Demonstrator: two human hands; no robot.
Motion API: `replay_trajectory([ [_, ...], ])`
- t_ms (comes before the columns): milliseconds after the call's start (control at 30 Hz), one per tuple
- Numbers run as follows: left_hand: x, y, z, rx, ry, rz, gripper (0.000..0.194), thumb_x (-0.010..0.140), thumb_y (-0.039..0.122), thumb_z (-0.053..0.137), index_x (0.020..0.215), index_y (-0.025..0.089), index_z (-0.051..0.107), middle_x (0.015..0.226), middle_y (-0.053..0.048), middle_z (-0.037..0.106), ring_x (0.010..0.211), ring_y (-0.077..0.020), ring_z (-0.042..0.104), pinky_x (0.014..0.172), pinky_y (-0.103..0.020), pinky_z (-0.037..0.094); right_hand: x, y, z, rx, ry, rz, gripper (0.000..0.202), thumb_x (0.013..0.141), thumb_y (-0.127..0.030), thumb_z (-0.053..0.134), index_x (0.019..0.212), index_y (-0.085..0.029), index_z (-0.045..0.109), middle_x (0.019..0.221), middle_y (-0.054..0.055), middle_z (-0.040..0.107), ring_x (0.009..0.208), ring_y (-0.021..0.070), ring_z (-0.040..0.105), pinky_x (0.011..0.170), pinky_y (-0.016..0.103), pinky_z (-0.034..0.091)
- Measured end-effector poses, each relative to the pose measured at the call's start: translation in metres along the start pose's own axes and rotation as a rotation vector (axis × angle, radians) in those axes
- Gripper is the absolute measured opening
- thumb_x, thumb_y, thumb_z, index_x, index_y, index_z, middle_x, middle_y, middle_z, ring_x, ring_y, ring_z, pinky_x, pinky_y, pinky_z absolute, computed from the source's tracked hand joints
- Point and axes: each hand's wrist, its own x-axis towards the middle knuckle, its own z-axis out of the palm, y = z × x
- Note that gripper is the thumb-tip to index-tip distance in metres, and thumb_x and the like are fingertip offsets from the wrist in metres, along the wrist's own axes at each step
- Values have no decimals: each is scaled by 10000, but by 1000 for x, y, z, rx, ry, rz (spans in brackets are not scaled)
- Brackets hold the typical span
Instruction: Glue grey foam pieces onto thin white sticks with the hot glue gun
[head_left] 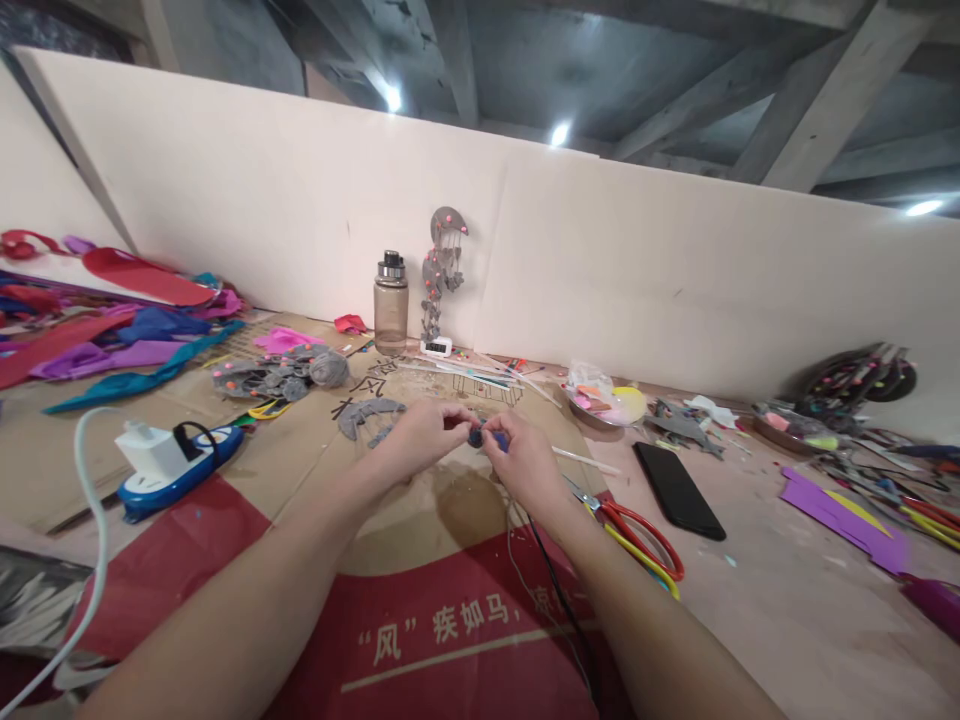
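Observation:
Over the middle of the cardboard, the fingertips of my left hand (421, 437) and my right hand (527, 462) meet in a pinch. Between them is a small dark grey piece (475, 438), too small to name exactly. A bit of blue shows by my right fingers; I cannot make out what it is. Left of my left hand lies a grey crescent (358, 418), partly covered by that hand. A dark cord (551, 565) and a thin pale strand run down from beneath my right hand. Red-handled scissors (641, 530) lie beside my right forearm.
A water bottle (391, 305) stands at the back beside a hanging grey crescent ornament (448, 222). Grey yarn (328, 367) and a blue power strip (184, 475) are on the left. On the right are a black phone (679, 490) and a dish (600, 408) of scraps.

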Motion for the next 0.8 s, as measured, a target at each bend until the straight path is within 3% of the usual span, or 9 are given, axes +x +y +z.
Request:
replay_trajectory([
  [200,-3,3,2,-23,-82,-69,288,721,190,503,873,157,745,631,-5,667,520,-106,571,516,-194,417,-2,-2,1,-177,-12,-67,101,850,-160,504,802,-185,588,844,44,610,803,174,547,715,287,366],
  [433,-6,4,8,-54,-27,-97,160,653,169,554,685,173,711,560,-5,650,498,-130,574,490,-211,411,-7,-5,7,-330,-9,-116,137,890,-194,468,802,-201,573,887,70,605,773,188,527,686,313,352],
  [667,-4,6,5,-209,92,-204,89,636,154,540,634,163,629,491,22,590,456,-105,528,479,-206,399,-4,-8,8,-26,31,-9,98,895,-214,471,930,-187,558,917,63,624,838,188,543,766,318,396],
  [800,-1,-3,7,-394,99,-255,62,634,151,553,672,164,600,515,25,600,463,-103,553,500,-213,452,-2,-6,5,56,72,-35,91,876,-205,465,870,-188,554,874,55,619,821,184,538,734,308,397],
])
